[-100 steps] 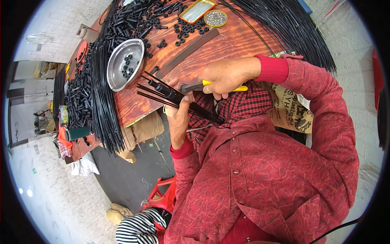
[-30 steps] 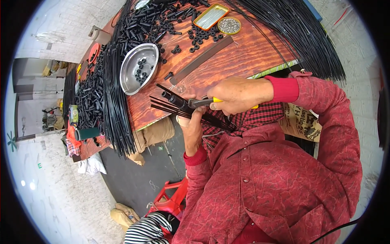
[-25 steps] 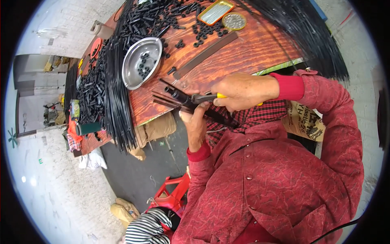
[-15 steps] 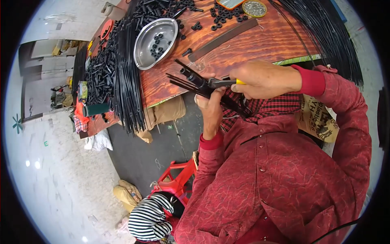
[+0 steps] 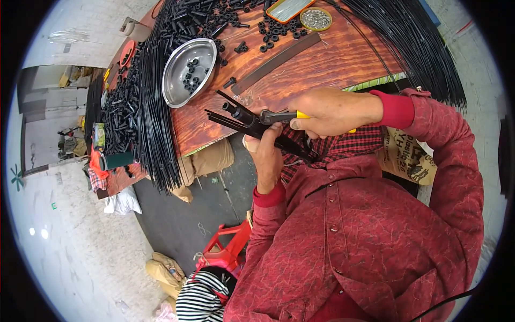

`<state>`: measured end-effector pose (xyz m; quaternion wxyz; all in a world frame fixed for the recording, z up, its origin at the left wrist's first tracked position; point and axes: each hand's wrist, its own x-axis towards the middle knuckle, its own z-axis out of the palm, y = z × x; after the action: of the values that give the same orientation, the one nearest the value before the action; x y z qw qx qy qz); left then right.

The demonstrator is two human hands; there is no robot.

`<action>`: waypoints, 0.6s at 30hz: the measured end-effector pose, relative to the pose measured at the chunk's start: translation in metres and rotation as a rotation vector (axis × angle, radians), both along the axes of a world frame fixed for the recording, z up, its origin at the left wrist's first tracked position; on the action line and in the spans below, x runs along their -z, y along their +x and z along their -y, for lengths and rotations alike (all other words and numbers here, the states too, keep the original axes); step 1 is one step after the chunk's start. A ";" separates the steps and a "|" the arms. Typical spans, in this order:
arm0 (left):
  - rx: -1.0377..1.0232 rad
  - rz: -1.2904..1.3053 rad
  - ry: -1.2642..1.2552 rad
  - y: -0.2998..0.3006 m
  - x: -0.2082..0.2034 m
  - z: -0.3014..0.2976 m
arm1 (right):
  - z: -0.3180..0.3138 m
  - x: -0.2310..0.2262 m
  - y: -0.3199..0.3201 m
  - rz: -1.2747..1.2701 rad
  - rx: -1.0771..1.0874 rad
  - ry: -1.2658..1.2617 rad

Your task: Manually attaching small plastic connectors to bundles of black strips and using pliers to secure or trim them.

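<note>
- While the left hand (image 5: 266, 155) grips a bundle of slim black rods (image 5: 225, 122) near frame centre, the right hand (image 5: 335, 111) works from the right with yellow-handled pliers (image 5: 282, 116).
- Left: fingers wrapped narrow about the bundle; thumb close by the tool's metal head.
- Right: fist closed over the handle, one yellow end showing beneath. Whether the pliers' jaws are apart or together, cannot tell.
- Bundle slants from centre-left down toward the lap; a black tubular piece (image 5: 240, 114) lies along it, just beside the pliers' head. Lower end rests against red-and-black checked cloth (image 5: 365, 140).
- Upper centre: reddish wooden table (image 5: 343, 59) with a dark flat bar (image 5: 277, 61).
- Left of the bar: metal bowl (image 5: 174, 78) holding small black rings (image 5: 191, 80).
- Top centre: round yellow-rimmed dish of small silvery bits (image 5: 316, 20).
- Upper right: thick spread of long black rods (image 5: 410, 43).
</note>
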<state>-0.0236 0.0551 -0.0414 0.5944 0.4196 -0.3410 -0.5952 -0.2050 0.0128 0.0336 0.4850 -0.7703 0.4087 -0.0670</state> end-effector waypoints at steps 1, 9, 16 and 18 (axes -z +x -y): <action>0.000 0.000 0.002 0.000 0.001 0.000 | -0.001 0.000 -0.001 -0.018 -0.012 -0.032; 0.017 0.044 -0.051 0.001 0.003 0.001 | -0.001 0.007 -0.002 0.017 -0.015 -0.113; 0.004 0.107 -0.051 0.002 0.006 -0.006 | -0.004 0.005 0.000 -0.004 -0.014 -0.220; 0.013 0.183 -0.047 0.000 -0.001 -0.007 | -0.005 0.004 -0.002 -0.016 -0.014 -0.230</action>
<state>-0.0238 0.0619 -0.0408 0.5667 0.4560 -0.4106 -0.5498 -0.2066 0.0178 0.0297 0.3904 -0.8241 0.3970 -0.1039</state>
